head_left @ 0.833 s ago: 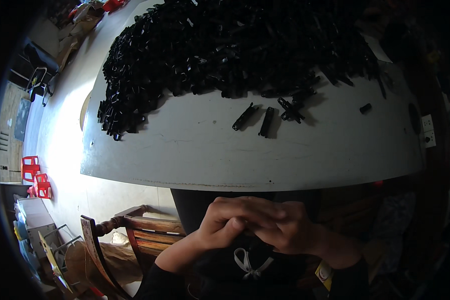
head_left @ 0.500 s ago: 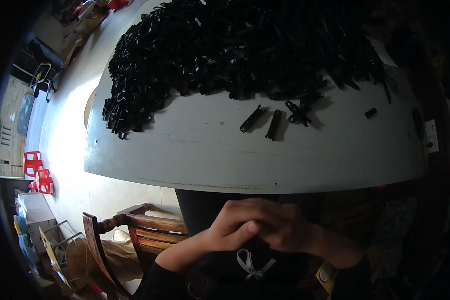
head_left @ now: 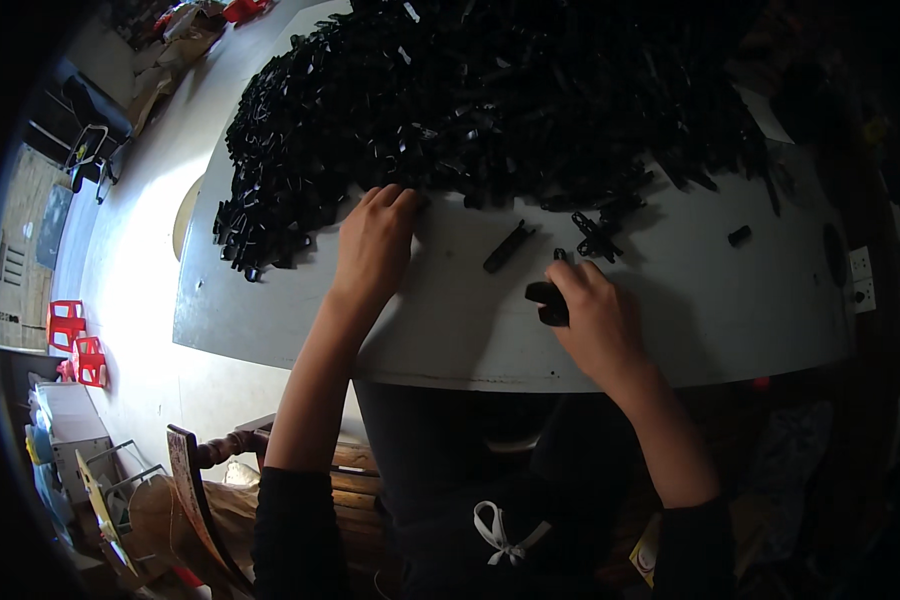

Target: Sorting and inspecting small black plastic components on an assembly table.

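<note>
A large heap of small black plastic pieces (head_left: 450, 110) covers the far part of the white table (head_left: 450, 330). At the heap's near edge, my left hand (head_left: 375, 240) reaches down with curled fingers; their tips are hidden among dark pieces, so what they grip cannot be made out. My right hand (head_left: 600, 310) is closed on a black plastic piece (head_left: 548, 302) that juts out to the left of the palm. Its fingertips come down at another slim black piece on the tabletop. Between the hands lies a loose, elongated black piece (head_left: 510, 246).
A few crossed black pieces (head_left: 598, 238) lie beyond my right hand, and a short one (head_left: 739, 236) sits farther right. A wooden chair (head_left: 210, 450) stands at the lower left. Red stools (head_left: 67, 325) are on the floor at left. A wall socket (head_left: 862, 278) is at right.
My hands were together in front of my body and have parted, both reaching forward over the table. The left is now at the heap; the right now holds a black plastic piece.
</note>
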`<state>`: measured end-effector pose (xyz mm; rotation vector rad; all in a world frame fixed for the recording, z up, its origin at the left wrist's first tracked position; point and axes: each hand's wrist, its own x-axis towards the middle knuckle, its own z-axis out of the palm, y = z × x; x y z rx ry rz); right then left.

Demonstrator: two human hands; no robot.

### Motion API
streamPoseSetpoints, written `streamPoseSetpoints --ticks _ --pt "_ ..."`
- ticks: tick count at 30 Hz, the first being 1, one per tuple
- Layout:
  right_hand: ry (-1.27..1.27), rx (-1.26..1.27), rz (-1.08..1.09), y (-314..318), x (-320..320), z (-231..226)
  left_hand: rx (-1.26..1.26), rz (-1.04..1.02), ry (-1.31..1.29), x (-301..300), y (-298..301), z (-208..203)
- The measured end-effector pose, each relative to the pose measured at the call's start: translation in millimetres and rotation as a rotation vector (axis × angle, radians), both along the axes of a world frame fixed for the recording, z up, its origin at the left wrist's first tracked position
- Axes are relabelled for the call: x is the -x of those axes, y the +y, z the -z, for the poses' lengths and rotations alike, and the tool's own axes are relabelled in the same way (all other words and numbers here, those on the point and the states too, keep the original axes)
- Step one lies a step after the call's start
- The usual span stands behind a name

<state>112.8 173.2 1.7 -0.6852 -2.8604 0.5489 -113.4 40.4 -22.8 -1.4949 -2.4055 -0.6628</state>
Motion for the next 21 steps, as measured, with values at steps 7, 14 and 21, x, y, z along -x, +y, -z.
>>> streamPoseSetpoints --ticks 7,14,21 --pt "0.245 0.161 -0.03 -14 -39 -3 -0.126 0.148 -0.289 -42 -18 -22" --pt "0.344 0.162 -0.191 -29 -54 -31 -0.233 0.373 -0.6 -109 -44 -48" --pt "0.325 0.114 -0.228 -33 -59 -41 -0.236 0.425 -0.626 -119 -50 -57"
